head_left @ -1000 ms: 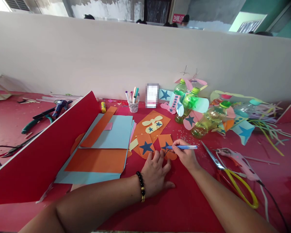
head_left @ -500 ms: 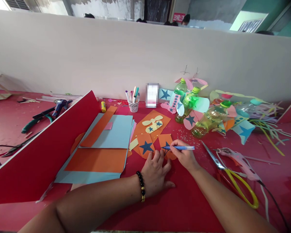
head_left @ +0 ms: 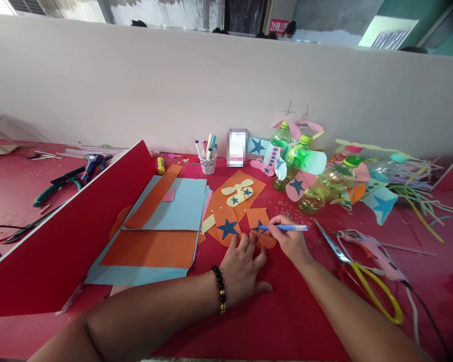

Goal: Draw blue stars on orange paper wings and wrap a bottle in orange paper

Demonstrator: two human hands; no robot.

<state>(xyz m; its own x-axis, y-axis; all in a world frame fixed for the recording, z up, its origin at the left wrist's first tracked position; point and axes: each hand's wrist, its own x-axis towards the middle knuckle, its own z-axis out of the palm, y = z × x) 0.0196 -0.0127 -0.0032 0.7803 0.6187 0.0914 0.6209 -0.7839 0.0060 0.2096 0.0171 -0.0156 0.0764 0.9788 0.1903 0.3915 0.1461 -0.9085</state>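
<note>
My right hand [head_left: 290, 241] pinches a blue marker pen [head_left: 289, 228], its tip on a dark blue star [head_left: 258, 230] drawn on an orange paper piece [head_left: 256, 216]. Part of that star is only outlined. My left hand [head_left: 243, 269] lies flat with fingers apart, its fingertips at the lower edges of this piece and of a second orange piece with a filled blue star [head_left: 228, 229]. Beyond them, a cream paper cutout with small stars [head_left: 240, 197] rests on an orange sheet [head_left: 254, 183].
Blue and orange paper sheets [head_left: 177, 201] lie at left beside a red divider [head_left: 79, 241]. A patterned pen cup [head_left: 208, 165] stands at the back. Decorated plastic bottles [head_left: 324, 186], open scissors [head_left: 357, 271] and a pink glue gun [head_left: 373, 251] with a cord are on the right.
My right hand and the pen have shifted slightly to the right across the star. The left hand stays in place.
</note>
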